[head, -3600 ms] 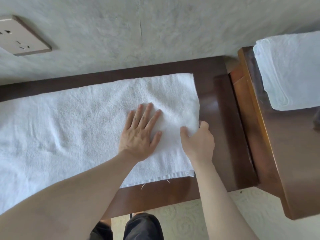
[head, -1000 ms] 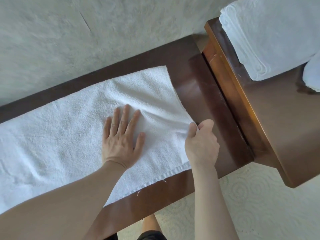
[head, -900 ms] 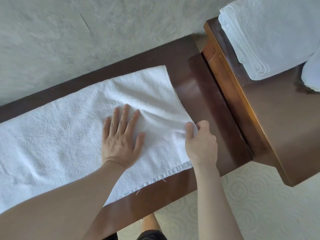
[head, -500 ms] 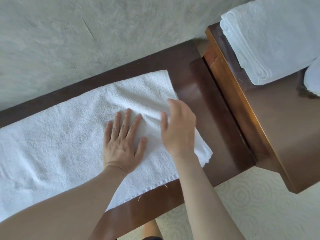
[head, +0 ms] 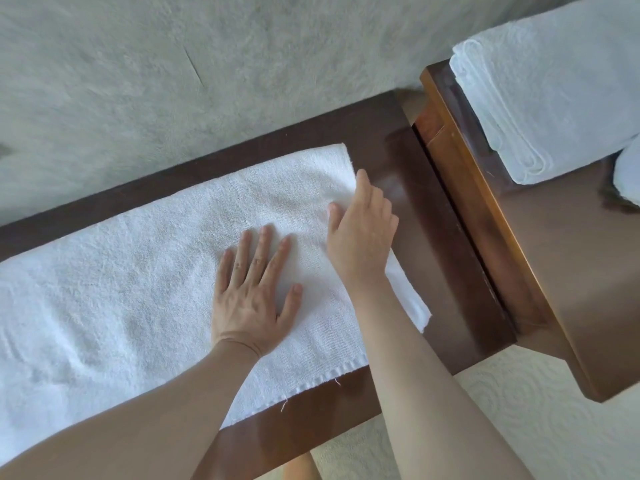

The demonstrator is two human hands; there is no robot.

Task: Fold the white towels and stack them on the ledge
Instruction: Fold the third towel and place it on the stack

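Observation:
A long white towel (head: pixel 138 278) lies spread flat along a dark wooden ledge (head: pixel 426 216). My left hand (head: pixel 252 289) presses flat on it with fingers spread. My right hand (head: pixel 360 230) rests on the towel's right end, near its far corner, fingers extended and gripping nothing. The towel's near right corner (head: pixel 415 313) sticks out at an angle over the wood. A folded white towel (head: pixel 540 95) lies on the lighter wooden surface (head: pixel 568 265) at the upper right.
A textured grey-green wall (head: pixel 207 71) runs right behind the ledge. The edge of another white towel (head: pixel 628 174) shows at the far right. Pale patterned floor (head: pixel 519 427) lies below the ledge's front edge.
My right hand let go of the towel's right edge and moved up toward its far corner. The near right corner now splays out. My left hand stayed pressed in place.

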